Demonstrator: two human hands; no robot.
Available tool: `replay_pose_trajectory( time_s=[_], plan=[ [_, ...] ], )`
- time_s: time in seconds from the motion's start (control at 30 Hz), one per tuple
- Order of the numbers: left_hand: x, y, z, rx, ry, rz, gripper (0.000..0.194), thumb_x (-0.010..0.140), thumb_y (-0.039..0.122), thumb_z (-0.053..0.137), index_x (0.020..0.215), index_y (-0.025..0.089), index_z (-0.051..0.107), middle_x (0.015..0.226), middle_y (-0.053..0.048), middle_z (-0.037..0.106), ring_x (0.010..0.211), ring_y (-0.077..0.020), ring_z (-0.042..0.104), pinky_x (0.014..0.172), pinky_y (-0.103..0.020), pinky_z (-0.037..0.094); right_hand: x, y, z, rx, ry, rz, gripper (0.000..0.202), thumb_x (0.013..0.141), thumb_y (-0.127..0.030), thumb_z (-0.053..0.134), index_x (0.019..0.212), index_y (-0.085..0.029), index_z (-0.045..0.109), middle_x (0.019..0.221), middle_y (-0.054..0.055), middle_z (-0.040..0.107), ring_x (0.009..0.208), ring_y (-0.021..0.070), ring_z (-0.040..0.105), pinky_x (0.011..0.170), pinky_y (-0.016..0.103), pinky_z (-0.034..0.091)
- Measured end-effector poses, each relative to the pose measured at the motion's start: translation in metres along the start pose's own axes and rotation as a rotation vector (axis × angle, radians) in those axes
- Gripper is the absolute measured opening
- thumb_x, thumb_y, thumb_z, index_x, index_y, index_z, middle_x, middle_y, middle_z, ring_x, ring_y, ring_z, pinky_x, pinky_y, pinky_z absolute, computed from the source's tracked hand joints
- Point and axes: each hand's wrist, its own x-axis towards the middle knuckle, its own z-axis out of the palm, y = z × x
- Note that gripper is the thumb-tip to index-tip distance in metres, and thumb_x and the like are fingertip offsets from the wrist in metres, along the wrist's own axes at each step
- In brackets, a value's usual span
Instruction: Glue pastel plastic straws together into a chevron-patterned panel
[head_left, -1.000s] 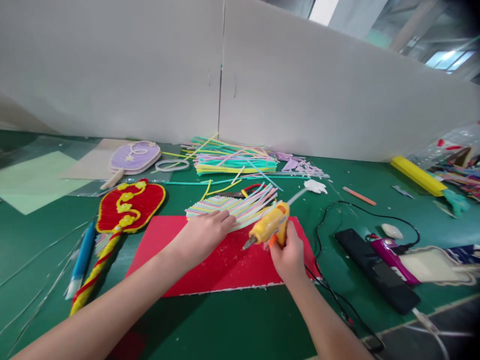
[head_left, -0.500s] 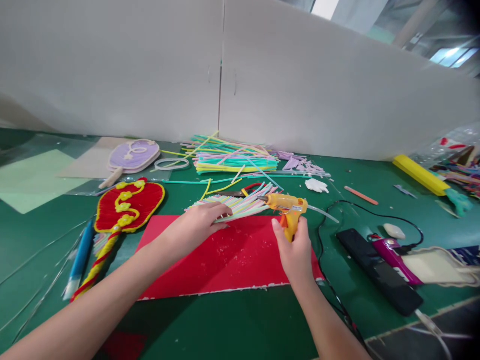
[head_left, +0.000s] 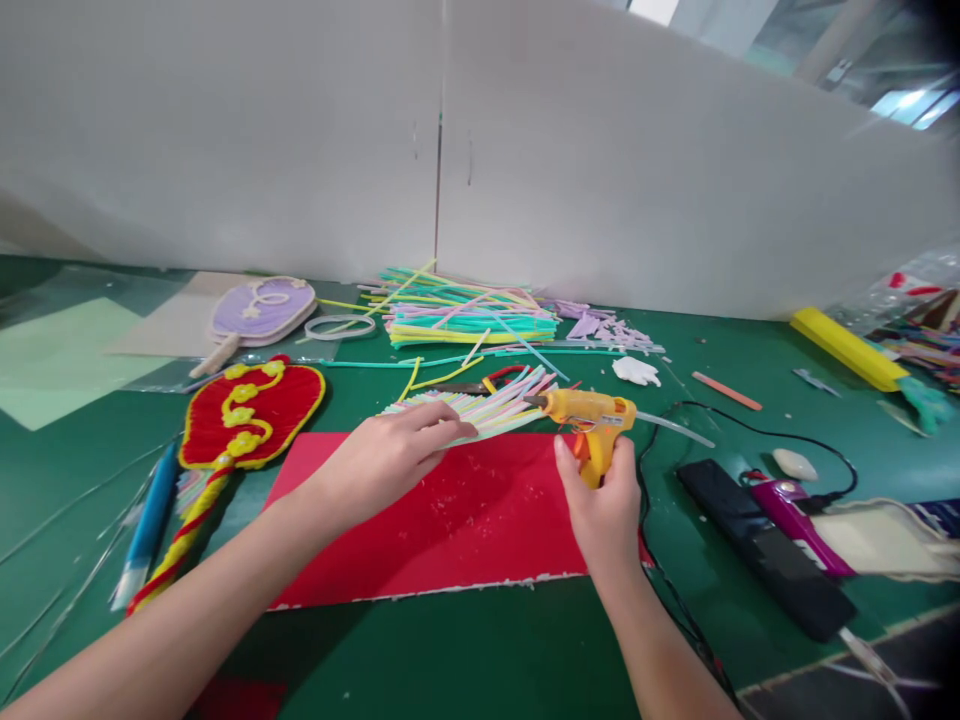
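Note:
My right hand (head_left: 606, 515) grips a yellow hot glue gun (head_left: 589, 412) by its handle, nozzle pointing left. A clear glue stick (head_left: 679, 428) sticks out of its back. My left hand (head_left: 397, 455) is closed, fingertips together at the near edge of a bunch of pastel pipe cleaners (head_left: 506, 408); what lies between them is hidden. The nozzle is close to the bunch's right end; I cannot tell whether they touch. Below both hands lies a red sheet (head_left: 450, 530) with white specks and a ragged white front edge. Scissors (head_left: 469, 387) lie partly hidden behind the bunch.
A red and yellow fan (head_left: 255, 410) lies left, near a blue pen-like tool (head_left: 150, 520). Behind are a lilac fan (head_left: 262, 312) and a pipe-cleaner pile (head_left: 465, 310). A black power strip (head_left: 765, 550) and cable (head_left: 780, 430) lie right. A white partition (head_left: 300, 130) bounds the back.
My right hand has moved slightly right with the glue gun. My left hand's fingers have drawn closer together at the pipe cleaners. The view has shifted a little.

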Motion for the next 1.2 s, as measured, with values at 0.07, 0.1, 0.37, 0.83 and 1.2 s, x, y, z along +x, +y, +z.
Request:
replay_pose_trajectory(
  time_s=[0.07, 0.1, 0.37, 0.83, 1.2],
  plan=[
    [-0.001, -0.002, 0.002, 0.021, 0.046, 0.029, 0.031, 0.094, 0.016, 0.038, 0.113, 0.027, 0.06, 0.114, -0.001, 0.063, 0.091, -0.0131, 0.064, 0.068, -0.02, 0.048, 0.001, 0.001, 0.0, -0.043, -0.007, -0.006, 0.042, 0.071, -0.055, 0.065, 0.09, -0.021, 0.048, 0.071, 0.002, 0.06, 0.059, 0.0164, 0.058, 0.052, 0.025, 0.046],
    [-0.002, -0.003, 0.003, 0.033, 0.069, 0.043, 0.031, 0.095, 0.016, 0.038, 0.113, 0.026, 0.06, 0.113, -0.002, 0.063, 0.089, -0.0126, 0.064, 0.066, -0.02, 0.048, 0.002, 0.002, 0.0, -0.061, -0.019, -0.006, 0.042, 0.071, -0.054, 0.065, 0.091, -0.021, 0.049, 0.071, 0.002, 0.061, 0.058, 0.0166, 0.058, 0.052, 0.025, 0.045],
    [-0.005, -0.007, 0.01, 0.144, 0.139, 0.104, 0.034, 0.092, 0.009, 0.039, 0.114, 0.026, 0.059, 0.112, -0.002, 0.063, 0.083, -0.0122, 0.064, 0.062, -0.021, 0.047, 0.006, 0.006, -0.002, -0.137, -0.07, -0.043, 0.033, 0.074, -0.048, 0.063, 0.089, -0.021, 0.051, 0.067, 0.0, 0.059, 0.055, 0.0158, 0.056, 0.052, 0.025, 0.044],
    [0.001, 0.008, 0.001, 0.17, 0.143, 0.18, 0.025, 0.097, 0.02, 0.036, 0.108, 0.016, 0.059, 0.1, -0.006, 0.067, 0.089, -0.018, 0.064, 0.074, -0.03, 0.05, 0.007, 0.002, -0.003, -0.106, -0.072, -0.012, 0.036, 0.073, -0.051, 0.063, 0.088, -0.021, 0.051, 0.07, 0.001, 0.061, 0.057, 0.0159, 0.057, 0.051, 0.025, 0.043],
    [-0.002, 0.004, 0.008, 0.081, 0.121, 0.1, 0.026, 0.098, 0.018, 0.035, 0.106, 0.017, 0.059, 0.103, -0.005, 0.066, 0.091, -0.016, 0.065, 0.071, -0.024, 0.051, 0.007, 0.003, -0.002, -0.086, -0.041, 0.027, 0.038, 0.072, -0.052, 0.065, 0.089, -0.021, 0.052, 0.073, 0.002, 0.063, 0.059, 0.0167, 0.059, 0.054, 0.026, 0.045]
  ],
)
